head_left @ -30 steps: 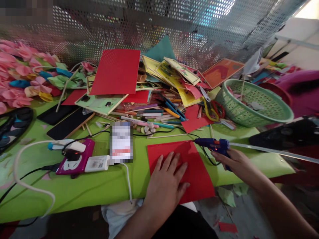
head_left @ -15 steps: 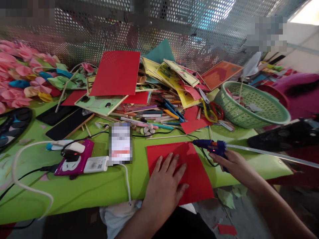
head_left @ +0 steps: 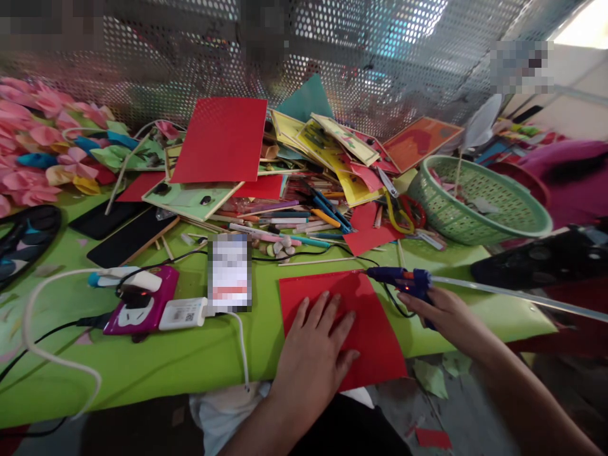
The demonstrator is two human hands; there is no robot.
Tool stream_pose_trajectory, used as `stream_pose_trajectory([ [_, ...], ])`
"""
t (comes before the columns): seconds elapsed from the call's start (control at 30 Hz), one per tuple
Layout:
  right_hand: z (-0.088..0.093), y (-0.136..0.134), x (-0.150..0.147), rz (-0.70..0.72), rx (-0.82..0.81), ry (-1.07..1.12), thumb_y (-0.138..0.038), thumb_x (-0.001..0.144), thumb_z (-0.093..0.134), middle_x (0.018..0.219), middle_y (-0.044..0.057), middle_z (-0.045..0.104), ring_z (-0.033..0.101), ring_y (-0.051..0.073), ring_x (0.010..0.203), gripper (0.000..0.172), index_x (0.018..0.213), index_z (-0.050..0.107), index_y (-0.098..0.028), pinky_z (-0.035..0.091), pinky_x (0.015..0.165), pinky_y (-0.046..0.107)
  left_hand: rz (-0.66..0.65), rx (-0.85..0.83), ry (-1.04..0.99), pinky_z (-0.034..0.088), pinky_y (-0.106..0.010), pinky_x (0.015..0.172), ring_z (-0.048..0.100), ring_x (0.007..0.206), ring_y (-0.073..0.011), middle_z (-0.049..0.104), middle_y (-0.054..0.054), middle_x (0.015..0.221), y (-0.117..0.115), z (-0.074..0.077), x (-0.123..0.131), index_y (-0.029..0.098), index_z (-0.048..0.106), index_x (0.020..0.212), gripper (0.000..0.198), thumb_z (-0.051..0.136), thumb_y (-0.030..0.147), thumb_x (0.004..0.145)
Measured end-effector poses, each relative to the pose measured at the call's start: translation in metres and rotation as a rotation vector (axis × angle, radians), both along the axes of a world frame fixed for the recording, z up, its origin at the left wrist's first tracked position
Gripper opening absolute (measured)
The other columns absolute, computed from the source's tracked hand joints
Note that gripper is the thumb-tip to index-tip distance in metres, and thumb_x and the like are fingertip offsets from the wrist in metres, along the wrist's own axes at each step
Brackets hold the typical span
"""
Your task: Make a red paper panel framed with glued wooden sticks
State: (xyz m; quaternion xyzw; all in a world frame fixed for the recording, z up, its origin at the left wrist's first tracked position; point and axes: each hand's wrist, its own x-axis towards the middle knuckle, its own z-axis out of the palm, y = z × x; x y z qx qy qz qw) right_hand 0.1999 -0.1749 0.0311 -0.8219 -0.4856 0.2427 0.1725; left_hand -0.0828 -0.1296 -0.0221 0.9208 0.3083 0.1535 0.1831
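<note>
My left hand (head_left: 318, 345) lies flat with its fingers spread on a sheet of red paper (head_left: 375, 335) at the table's front edge. In my right hand (head_left: 439, 310) is a blue hot glue gun (head_left: 403, 278), fingers wrapped round its handle. A small red light glows on it, and a long clear glue stick (head_left: 513, 292) sticks out of its back end. The nozzle is at the top edge of the red paper, near its right corner; whether it touches the paper I cannot tell.
Behind the paper is a pile of pens (head_left: 289, 221), cards and scissors (head_left: 401, 215). A green basket (head_left: 479, 202) stands back right. To the left are a lit phone (head_left: 230, 272), a purple power strip (head_left: 164, 291) and cables. Pink paper flowers (head_left: 38, 133) fill the far left.
Hardly anything differs. Both hands, the red paper and the glue gun stay in almost the same places, with only a tiny shift of the view.
</note>
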Motion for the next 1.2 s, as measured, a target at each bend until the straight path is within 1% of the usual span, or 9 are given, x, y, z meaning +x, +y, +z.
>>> stream_pose_trajectory([
  [0.1, -0.001, 0.001, -0.002, 0.01, 0.006, 0.011, -0.083, 0.077, 0.056, 0.051, 0.001, 0.053, 0.05, 0.017, 0.048, 0.061, 0.062, 0.056, -0.023, 0.038, 0.046, 0.03, 0.0, -0.006, 0.007, 0.032, -0.053, 0.126, 0.033, 0.155, -0.0255, 0.04, -0.002, 0.167, -0.001, 0.0, 0.0, 0.034, 0.048, 0.154, 0.055, 0.049, 0.055, 0.103],
  [0.2, -0.003, 0.0, 0.003, 0.013, 0.004, 0.01, -0.082, 0.078, 0.056, 0.051, 0.001, 0.054, 0.05, 0.017, 0.048, 0.061, 0.063, 0.058, -0.023, 0.038, 0.047, 0.03, 0.002, -0.005, 0.009, 0.032, -0.053, 0.126, 0.032, 0.156, -0.025, 0.039, -0.002, 0.167, -0.002, 0.0, 0.0, 0.034, 0.048, 0.154, 0.054, 0.048, 0.055, 0.103],
  [0.33, -0.005, -0.003, 0.01, -0.018, -0.007, 0.018, -0.084, 0.077, 0.056, 0.052, 0.001, 0.055, 0.05, 0.017, 0.047, 0.063, 0.061, 0.055, -0.023, 0.038, 0.046, 0.029, 0.002, -0.004, 0.007, 0.031, -0.053, 0.126, 0.032, 0.156, -0.0248, 0.04, -0.003, 0.167, -0.003, -0.001, 0.0, 0.033, 0.049, 0.153, 0.054, 0.048, 0.055, 0.103],
  [0.47, -0.006, -0.002, 0.003, -0.001, 0.001, 0.016, -0.084, 0.078, 0.054, 0.052, 0.001, 0.054, 0.049, 0.017, 0.048, 0.063, 0.062, 0.056, -0.023, 0.037, 0.046, 0.03, -0.001, 0.003, 0.001, 0.031, -0.053, 0.126, 0.033, 0.155, -0.0256, 0.04, -0.003, 0.167, -0.002, 0.0, 0.0, 0.033, 0.049, 0.153, 0.054, 0.048, 0.054, 0.103],
  [0.63, -0.007, 0.0, -0.008, 0.04, 0.025, 0.045, -0.079, 0.081, 0.056, 0.054, 0.0, 0.055, 0.05, 0.017, 0.051, 0.059, 0.065, 0.058, -0.023, 0.037, 0.049, 0.03, -0.006, -0.007, -0.002, 0.032, -0.054, 0.125, 0.033, 0.155, -0.0264, 0.04, -0.003, 0.167, -0.001, 0.0, 0.0, 0.033, 0.048, 0.154, 0.055, 0.049, 0.054, 0.103],
  [0.77, -0.006, -0.001, -0.004, 0.009, 0.025, 0.046, -0.078, 0.08, 0.058, 0.054, 0.0, 0.054, 0.049, 0.016, 0.05, 0.058, 0.063, 0.057, -0.023, 0.036, 0.047, 0.029, -0.004, 0.005, -0.004, 0.032, -0.054, 0.125, 0.032, 0.156, -0.0257, 0.039, -0.003, 0.168, -0.001, -0.001, 0.001, 0.033, 0.046, 0.155, 0.055, 0.046, 0.055, 0.104],
  [0.87, -0.004, -0.001, -0.003, -0.01, 0.03, 0.034, -0.079, 0.078, 0.058, 0.053, 0.0, 0.053, 0.047, 0.015, 0.048, 0.059, 0.063, 0.057, -0.023, 0.036, 0.046, 0.029, 0.0, 0.016, -0.002, 0.033, -0.054, 0.125, 0.033, 0.155, -0.026, 0.041, -0.003, 0.166, -0.001, -0.001, 0.0, 0.033, 0.048, 0.154, 0.054, 0.046, 0.055, 0.104],
  [1.07, -0.006, 0.0, -0.011, 0.001, 0.013, 0.115, -0.078, 0.08, 0.06, 0.054, -0.002, 0.052, 0.048, 0.014, 0.049, 0.057, 0.067, 0.055, -0.023, 0.035, 0.045, 0.028, -0.004, 0.023, -0.006, 0.033, -0.054, 0.125, 0.033, 0.155, -0.026, 0.04, -0.003, 0.167, -0.001, 0.0, -0.001, 0.033, 0.047, 0.155, 0.055, 0.049, 0.053, 0.103],
  [1.2, -0.008, -0.001, -0.004, 0.002, 0.018, 0.053, -0.079, 0.08, 0.057, 0.054, -0.001, 0.054, 0.048, 0.015, 0.049, 0.058, 0.066, 0.056, -0.023, 0.035, 0.046, 0.028, 0.001, 0.023, -0.017, 0.033, -0.054, 0.125, 0.033, 0.155, -0.026, 0.041, -0.003, 0.166, -0.002, -0.003, 0.0, 0.033, 0.047, 0.154, 0.055, 0.047, 0.054, 0.104],
])
